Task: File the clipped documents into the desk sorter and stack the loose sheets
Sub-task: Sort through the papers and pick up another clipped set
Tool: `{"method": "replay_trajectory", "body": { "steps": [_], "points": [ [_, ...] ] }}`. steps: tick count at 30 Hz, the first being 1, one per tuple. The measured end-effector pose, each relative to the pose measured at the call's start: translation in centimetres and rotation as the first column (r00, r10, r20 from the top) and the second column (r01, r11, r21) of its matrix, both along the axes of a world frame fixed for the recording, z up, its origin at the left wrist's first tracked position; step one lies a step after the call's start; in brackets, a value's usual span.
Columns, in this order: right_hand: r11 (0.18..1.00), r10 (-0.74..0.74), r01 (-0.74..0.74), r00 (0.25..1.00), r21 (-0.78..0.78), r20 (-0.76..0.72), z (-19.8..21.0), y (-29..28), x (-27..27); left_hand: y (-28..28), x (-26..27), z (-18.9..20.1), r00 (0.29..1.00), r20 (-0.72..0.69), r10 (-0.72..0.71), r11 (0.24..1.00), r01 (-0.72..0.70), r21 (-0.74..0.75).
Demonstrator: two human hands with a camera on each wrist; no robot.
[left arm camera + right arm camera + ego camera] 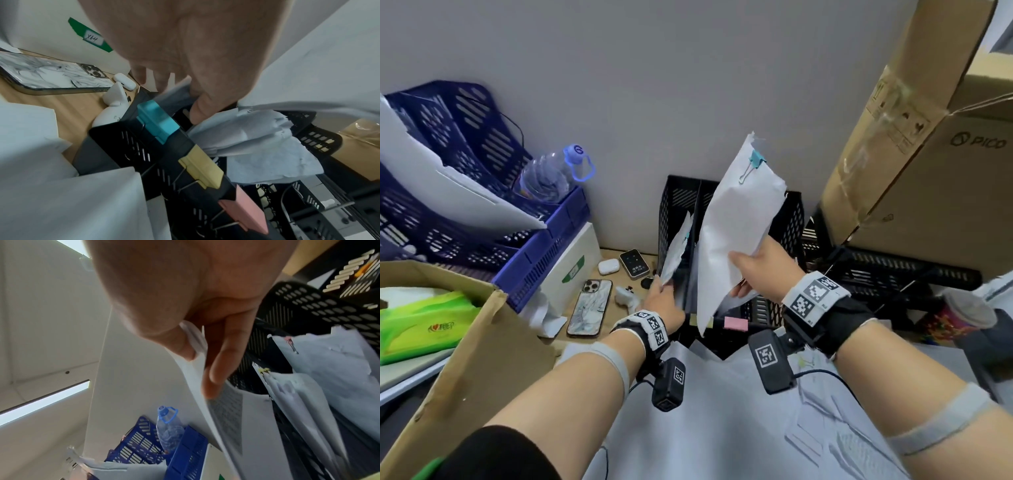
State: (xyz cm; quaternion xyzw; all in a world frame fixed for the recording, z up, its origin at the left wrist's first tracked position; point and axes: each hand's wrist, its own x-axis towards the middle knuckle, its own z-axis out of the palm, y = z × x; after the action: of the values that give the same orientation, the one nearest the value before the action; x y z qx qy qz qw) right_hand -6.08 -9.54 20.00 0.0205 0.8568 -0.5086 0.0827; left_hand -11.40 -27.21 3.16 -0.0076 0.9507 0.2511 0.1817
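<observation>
Nearest: loose white sheets (722,411) lie on the counter in front of the person, not yet squared into a stack.

Right hand (760,263) pinches the white clipped document with the blue binder clip (739,219) by its lower edge, thumb on the near face, fingers (218,366) behind. The document is tilted and hangs over the black perforated plastic desk sorter (791,219), with its lower corner already below the sorter's front edge.

Left hand (664,298) holds the papers in the left slot (677,246), thumb and fingers round their edge, apparently keeping them aside.

Doing it well, as I'd judge: keep that left grip so the divider gap stays open, feed the bottom corner in first, clip end up. Turn the document parallel to the dividers before lowering it, since skewed paper will snag the crumpled sheets (257,138) already filed. Release only once it's seated.

The teal, yellow and pink binder clips (198,167) on the sorter's front edge look like slot markers; teal would then match the left slot.
</observation>
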Motion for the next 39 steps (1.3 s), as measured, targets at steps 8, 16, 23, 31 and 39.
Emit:
{"method": "replay_trajectory", "body": {
  "steps": [8,16,23,31,39],
  "points": [
    [0.992,0.125,-0.126,0.983,0.006,0.132,-2.9,-2.9,-4.1,-2.1,-0.9,2.1,0.99,-0.065,0.123,0.964,-0.103,0.244],
    [0.957,-0.017,-0.015,0.994,0.288,0.109,-7.7,-6.5,-7.6,-3.1,-0.7,2.5,0.984,-0.146,0.104,0.927,-0.043,0.371],
    [0.976,-0.145,0.113,0.976,0.187,0.164,-11.1,-7.0,-9.1,-3.4,-0.1,2.2,0.989,-0.145,0.04,0.948,0.009,0.319],
    [0.998,0.042,-0.053,0.952,0.029,0.304,-12.4,-6.6,-6.4,-3.1,1.2,1.8,0.985,-0.146,0.091,0.931,-0.032,0.363],
    [0.999,-0.027,0.04,0.915,-0.024,0.402,-14.0,-0.1,1.4,2.7,4.7,1.9,0.974,-0.15,0.171,0.858,-0.072,0.509]
  ]
}}
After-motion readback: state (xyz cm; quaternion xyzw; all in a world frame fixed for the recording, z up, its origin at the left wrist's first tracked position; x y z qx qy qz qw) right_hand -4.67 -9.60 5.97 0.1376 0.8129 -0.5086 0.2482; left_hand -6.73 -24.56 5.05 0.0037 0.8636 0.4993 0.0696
